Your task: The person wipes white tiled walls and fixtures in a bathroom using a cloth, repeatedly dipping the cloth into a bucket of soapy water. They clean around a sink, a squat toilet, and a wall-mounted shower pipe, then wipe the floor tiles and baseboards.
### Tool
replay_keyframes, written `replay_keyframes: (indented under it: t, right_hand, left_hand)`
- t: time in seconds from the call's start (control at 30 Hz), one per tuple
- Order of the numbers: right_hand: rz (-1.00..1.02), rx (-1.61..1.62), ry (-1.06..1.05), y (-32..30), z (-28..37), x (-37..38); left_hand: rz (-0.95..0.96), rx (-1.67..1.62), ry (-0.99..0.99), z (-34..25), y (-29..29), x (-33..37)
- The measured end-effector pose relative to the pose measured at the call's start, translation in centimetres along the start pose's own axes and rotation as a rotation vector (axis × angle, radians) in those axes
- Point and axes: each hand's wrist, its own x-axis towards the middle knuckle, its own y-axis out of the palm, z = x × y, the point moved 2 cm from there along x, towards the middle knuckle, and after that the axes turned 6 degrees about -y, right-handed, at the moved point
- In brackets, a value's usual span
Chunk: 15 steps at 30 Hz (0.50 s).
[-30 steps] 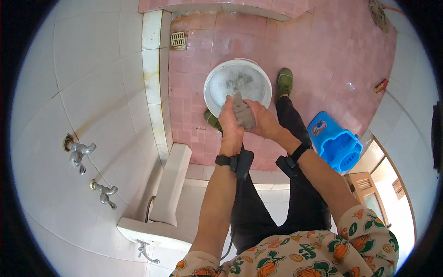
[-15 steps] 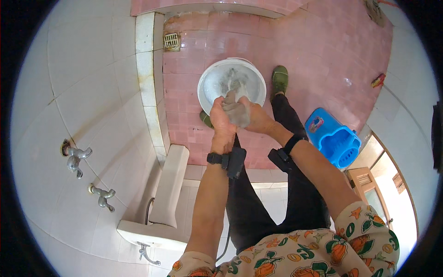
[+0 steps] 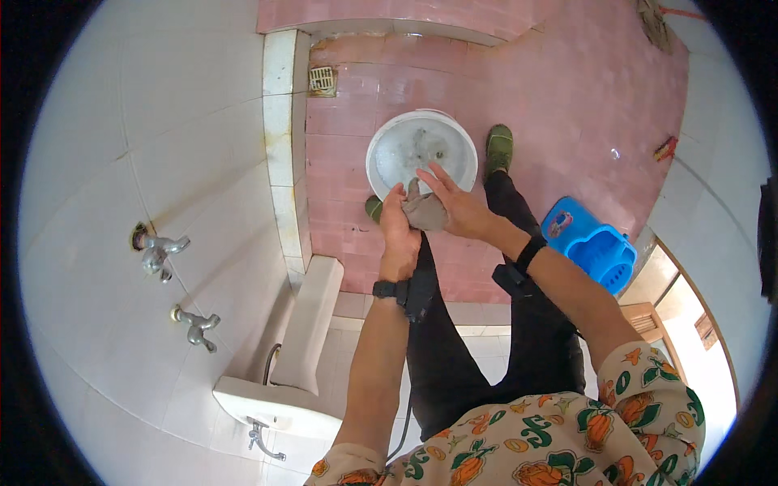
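Note:
A wet grey cloth [image 3: 425,213] is bunched between my two hands, just over the near rim of a white bucket [image 3: 373,174]. My left hand [image 3: 397,227] is closed on the cloth's left side, its thumb pointing up. At the cloth's right side, my right hand [image 3: 463,211] has its fingers stretched out and apart, the palm lying near or against the cloth. Cloudy water [image 3: 413,150] with dark patches shows inside the bucket. Part of the cloth is hidden behind my hands.
A blue mop bucket [image 3: 596,247] stands right of my leg. My green shoes [image 3: 499,150] flank the white bucket on the pink tiled floor [image 3: 559,105]. Metal taps [image 3: 198,326] stick out from the left wall. A white sink [image 3: 279,409] is at lower left.
The squeezed cloth was dripping water into the bucket; now no stream shows. My right fingers have loosened and spread. The whole view has shifted slightly.

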Motion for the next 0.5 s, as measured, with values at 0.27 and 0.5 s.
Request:
replay_keyframes:
  t: [0.27,0.5]
  right_hand:
    - [0.360,-0.108,-0.072,-1.9,2.4,1.2]
    - [0.203,-0.210,-0.233,-3.0,3.1,0.7]
  left_hand:
    - [0.068,0.248,0.119,-1.6,1.2,-3.5]
    - [0.434,-0.003,-0.158,-3.5,-0.5,-5.0]
